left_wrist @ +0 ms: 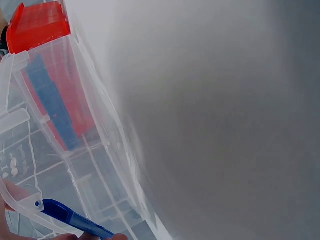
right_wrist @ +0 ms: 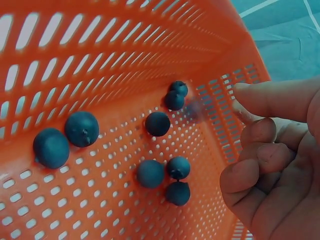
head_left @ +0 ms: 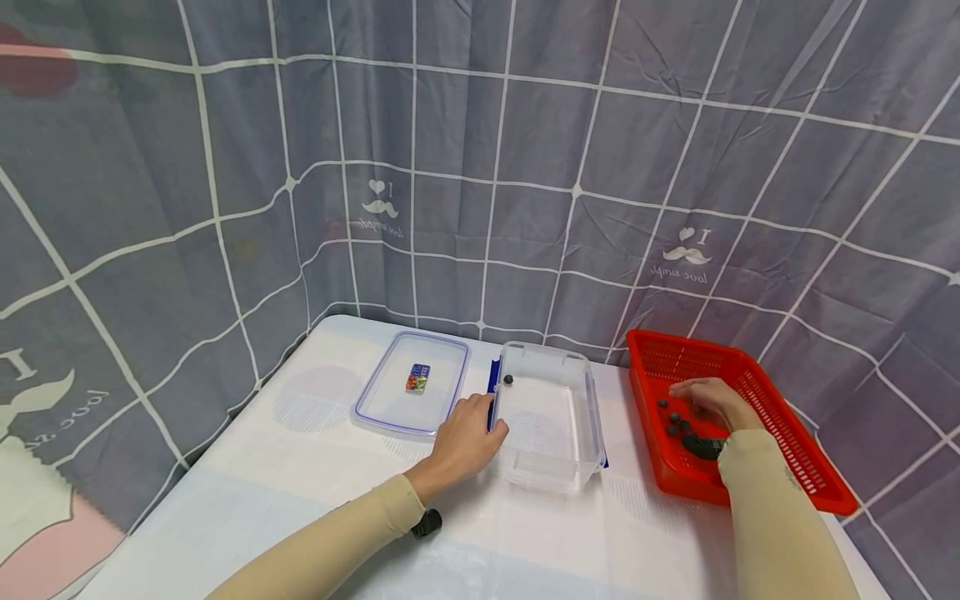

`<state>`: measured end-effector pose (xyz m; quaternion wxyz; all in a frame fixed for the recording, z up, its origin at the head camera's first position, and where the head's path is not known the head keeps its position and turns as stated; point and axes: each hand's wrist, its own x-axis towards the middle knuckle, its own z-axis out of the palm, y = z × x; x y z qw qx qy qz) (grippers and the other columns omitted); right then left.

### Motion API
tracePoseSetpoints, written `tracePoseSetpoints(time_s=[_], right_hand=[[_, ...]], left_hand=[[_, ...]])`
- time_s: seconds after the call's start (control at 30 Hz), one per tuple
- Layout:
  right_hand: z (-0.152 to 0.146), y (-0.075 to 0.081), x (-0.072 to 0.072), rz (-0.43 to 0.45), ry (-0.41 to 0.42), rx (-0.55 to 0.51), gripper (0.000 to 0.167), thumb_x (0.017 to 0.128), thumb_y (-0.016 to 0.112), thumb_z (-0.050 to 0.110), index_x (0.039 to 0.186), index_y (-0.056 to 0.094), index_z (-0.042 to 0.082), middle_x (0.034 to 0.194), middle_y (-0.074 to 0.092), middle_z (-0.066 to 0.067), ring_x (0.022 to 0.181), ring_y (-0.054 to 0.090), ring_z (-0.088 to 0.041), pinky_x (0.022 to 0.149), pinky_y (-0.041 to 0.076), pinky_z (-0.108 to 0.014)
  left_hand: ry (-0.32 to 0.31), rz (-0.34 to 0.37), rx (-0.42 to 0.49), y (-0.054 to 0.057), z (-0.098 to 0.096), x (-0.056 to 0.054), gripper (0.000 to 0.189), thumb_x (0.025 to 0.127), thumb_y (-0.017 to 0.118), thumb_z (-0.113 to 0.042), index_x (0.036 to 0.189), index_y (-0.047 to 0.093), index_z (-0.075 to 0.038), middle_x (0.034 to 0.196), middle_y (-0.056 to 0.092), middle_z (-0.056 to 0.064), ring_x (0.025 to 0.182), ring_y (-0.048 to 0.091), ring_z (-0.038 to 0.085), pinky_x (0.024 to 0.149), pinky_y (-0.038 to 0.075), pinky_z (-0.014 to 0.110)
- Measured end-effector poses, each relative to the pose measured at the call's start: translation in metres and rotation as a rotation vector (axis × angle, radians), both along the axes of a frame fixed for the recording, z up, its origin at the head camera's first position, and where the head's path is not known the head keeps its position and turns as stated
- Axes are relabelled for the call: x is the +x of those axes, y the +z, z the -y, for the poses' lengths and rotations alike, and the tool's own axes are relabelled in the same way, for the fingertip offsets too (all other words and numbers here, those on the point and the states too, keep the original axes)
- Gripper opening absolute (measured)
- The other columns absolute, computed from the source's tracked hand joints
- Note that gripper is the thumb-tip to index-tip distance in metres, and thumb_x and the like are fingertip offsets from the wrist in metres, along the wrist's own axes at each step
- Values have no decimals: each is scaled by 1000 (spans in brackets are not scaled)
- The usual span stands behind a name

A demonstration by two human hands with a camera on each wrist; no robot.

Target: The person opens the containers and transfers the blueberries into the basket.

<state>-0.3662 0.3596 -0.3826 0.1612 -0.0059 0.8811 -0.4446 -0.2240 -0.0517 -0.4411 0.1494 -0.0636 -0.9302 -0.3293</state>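
Note:
My left hand (head_left: 467, 437) grips the left rim of a clear plastic food container (head_left: 543, 417), fingers at its blue side latch (left_wrist: 70, 216). A single blueberry (head_left: 508, 379) lies inside the container near its left wall. Over on the right, my right hand (head_left: 708, 400) is inside a red plastic basket (head_left: 648, 433). Several dark blueberries (right_wrist: 157, 124) lie on the basket's perforated floor. In the right wrist view the right hand (right_wrist: 280, 165) has its index finger extended and other fingers bent, beside the berries. No berry shows in its fingers.
A clear lid (head_left: 382, 392) with a blue seal and a fruit label (head_left: 417, 378) lies flat left of the container. The white-covered table (head_left: 300, 492) meets a grey checked curtain (head_left: 450, 208) behind and at the sides.

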Motion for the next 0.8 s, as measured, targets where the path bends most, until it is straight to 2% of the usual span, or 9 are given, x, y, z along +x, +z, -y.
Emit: tracePoseSetpoints(time_s=[0.37,0.47,0.67,0.8], right_hand=[[16,10,-4,-35,47,12,57,100,59,24,143,47,-10,63,45,6,62,43,-12,65,46,-28],[26,16,-7,-49,46,4,57,100,59,27,143,48,-8,62,46,8,61,44,-11,66,48,-29],[49,32,-9,-97,58,-18,56,100,61,28,142,51,-7,70,56,11,64,48,-11,70,51,-28],[67,41,-9,-104,73,-75,53,99,63,28,139,54,-5,69,50,5,63,45,-12,70,51,-27]], left_hand=[[4,-3,1,0,0,1,55,96,54,-35,137,57,1,127,64,13,116,59,30,90,52,51],[5,-1,2,0,-1,1,55,96,53,-35,138,57,1,127,64,13,117,58,30,90,52,51],[0,-6,5,0,-1,0,54,95,54,-34,137,57,1,127,64,14,116,59,30,90,52,51],[3,-6,2,0,-1,0,55,96,54,-35,137,57,1,127,64,14,117,59,30,90,52,52]])
